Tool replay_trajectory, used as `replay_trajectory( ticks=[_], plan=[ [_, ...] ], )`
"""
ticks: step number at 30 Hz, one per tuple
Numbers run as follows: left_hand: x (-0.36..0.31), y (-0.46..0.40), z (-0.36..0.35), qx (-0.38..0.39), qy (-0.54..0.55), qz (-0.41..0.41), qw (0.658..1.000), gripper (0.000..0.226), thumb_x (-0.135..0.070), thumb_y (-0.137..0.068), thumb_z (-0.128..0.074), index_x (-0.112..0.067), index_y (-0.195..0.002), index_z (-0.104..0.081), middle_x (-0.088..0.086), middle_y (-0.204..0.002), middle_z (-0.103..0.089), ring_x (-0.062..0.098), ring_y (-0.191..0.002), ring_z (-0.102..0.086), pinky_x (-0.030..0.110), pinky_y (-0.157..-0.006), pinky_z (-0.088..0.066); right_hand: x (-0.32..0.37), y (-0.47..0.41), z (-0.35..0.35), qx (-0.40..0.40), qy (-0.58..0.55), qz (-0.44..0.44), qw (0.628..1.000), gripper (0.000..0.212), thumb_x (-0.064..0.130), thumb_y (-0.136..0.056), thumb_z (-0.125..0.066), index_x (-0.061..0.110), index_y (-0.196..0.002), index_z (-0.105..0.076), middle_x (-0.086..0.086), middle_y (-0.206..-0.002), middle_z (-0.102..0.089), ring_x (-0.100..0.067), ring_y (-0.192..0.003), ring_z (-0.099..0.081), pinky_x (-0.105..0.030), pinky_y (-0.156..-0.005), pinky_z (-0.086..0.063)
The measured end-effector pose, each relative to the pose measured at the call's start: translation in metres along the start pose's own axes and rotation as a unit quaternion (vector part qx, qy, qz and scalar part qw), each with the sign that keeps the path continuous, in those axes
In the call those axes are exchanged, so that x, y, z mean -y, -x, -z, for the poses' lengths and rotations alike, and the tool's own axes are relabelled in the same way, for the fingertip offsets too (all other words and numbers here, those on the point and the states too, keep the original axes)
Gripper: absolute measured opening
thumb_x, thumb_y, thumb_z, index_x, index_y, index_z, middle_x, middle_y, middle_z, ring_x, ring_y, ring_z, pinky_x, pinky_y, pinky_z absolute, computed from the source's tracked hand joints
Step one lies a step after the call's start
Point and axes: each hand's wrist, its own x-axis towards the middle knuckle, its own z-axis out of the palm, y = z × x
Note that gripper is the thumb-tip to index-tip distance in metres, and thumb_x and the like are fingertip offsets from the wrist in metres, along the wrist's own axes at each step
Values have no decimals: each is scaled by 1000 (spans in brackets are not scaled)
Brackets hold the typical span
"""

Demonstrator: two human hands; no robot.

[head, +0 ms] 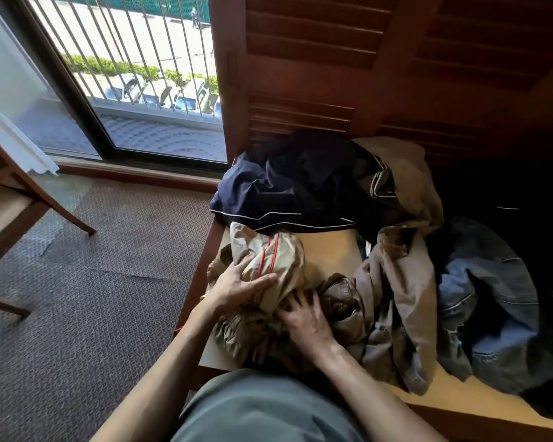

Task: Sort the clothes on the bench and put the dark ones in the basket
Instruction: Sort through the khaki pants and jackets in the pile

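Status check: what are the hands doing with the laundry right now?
Left hand and right hand both on crumpled beige red-striped garment. Navy white-piped garment untouched on bench. No basket visible.

the bench (332, 247) top was pale yellow-tan with a reddish-brown wooden edge. on it lay a khaki garment (278, 260) with thin red stripes, a navy garment (288, 186) edged with white piping, a grey-brown jacket (396, 301) with a darker brown collar, a tan garment (412, 177) with a dark band lined in white, and faded blue jeans (492, 301). the louvred panel (316, 59) behind was deep red-brown. the carpet (109, 282) was brown-grey with a small diamond pattern. the person's top (268, 409) was muted grey-green.
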Motion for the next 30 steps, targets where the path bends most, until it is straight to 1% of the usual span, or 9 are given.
replay_trajectory(
  ticks=[4, 8, 11, 14, 16, 18, 21, 25, 30],
  plan=[
    [-5, -14, 3, -66, -42, -8, 997, 104, -81, -56, -60, -35, -148, -46, 3, -156, -35, 24, -143, -38, 39, -120, -30, 2, -24, 13, 9, 20, -55, 998, 56, 26, -68, -76, 34, -122, -62, -10, -129, -60, -35, -123, -51, -64, -88, -50],
    [-10, -11, -4, -94, -147, 13, 985, 87, -56, -79, -65, -45, -155, -23, 16, -167, 9, 47, -151, 4, 68, -117, -9, -1, -45, 50, 192, -96, -44, 976, 59, 26, -82, -68, 22, -139, -50, -13, -151, -36, -33, -148, -21, -57, -118, -22],
    [-6, -7, -11, -159, -293, -62, 941, 73, -39, -92, -55, -49, -155, -18, 16, -163, 26, 45, -147, 29, 68, -117, 7, -35, -59, 96, 248, -337, -25, 908, 50, 39, -79, -79, 19, -124, -68, -3, -128, -65, -16, -123, -57, -37, -108, -45],
    [-6, -10, -11, -188, -332, -155, 911, 63, -32, -86, -50, -44, -148, -40, 17, -168, -4, 44, -153, 4, 61, -119, 4, -73, -86, 121, 99, -453, -121, 878, 30, 26, -83, -80, 13, -110, -76, -4, -102, -76, -10, -91, -69, -30, -87, -54],
    [-14, -11, -16, -168, -317, -210, 909, 52, -38, -81, -40, -32, -127, -65, 11, -156, -43, 38, -146, -35, 62, -117, -17, -97, -112, 124, 13, -399, -180, 899, 42, 32, -81, -80, 17, -119, -71, -5, -109, -73, -15, -98, -67, -32, -89, -52],
    [-20, -11, -23, -161, -278, -211, 923, 52, -37, -79, -35, -25, -112, -74, 6, -141, -61, 31, -132, -55, 55, -113, -33, -113, -141, 124, -10, -321, -202, 925, 65, 41, -79, -80, 24, -137, -57, -5, -129, -62, -20, -118, -58, -35, -101, -47],
    [-9, -18, -37, -180, -234, -189, 937, 44, -34, -82, -41, -24, -110, -74, 4, -139, -62, 28, -132, -55, 46, -113, -37, -125, -185, 117, 9, -187, -191, 964, 89, 54, -75, -75, 33, -151, -33, -3, -153, -36, -29, -139, -35, -51, -112, -34],
    [6, -25, -52, -226, -237, -192, 925, 35, -33, -90, -48, -28, -117, -71, 2, -147, -55, 24, -139, -48, 46, -113, -35, -112, -244, 103, -50, -172, -156, 971, 89, 69, -75, -67, 41, -151, -30, -4, -158, -26, -29, -146, -24, -59, -113, -28],
    [15, -38, -53, -243, -250, -165, 923, 37, -27, -90, -58, -31, -126, -67, 0, -153, -48, 20, -142, -43, 46, -115, -35, -81, -290, 67, 93, -212, -113, 966, 100, 83, -65, -64, 56, -150, -18, -1, -168, 7, -32, -153, 7, -68, -114, -10]
  ],
)
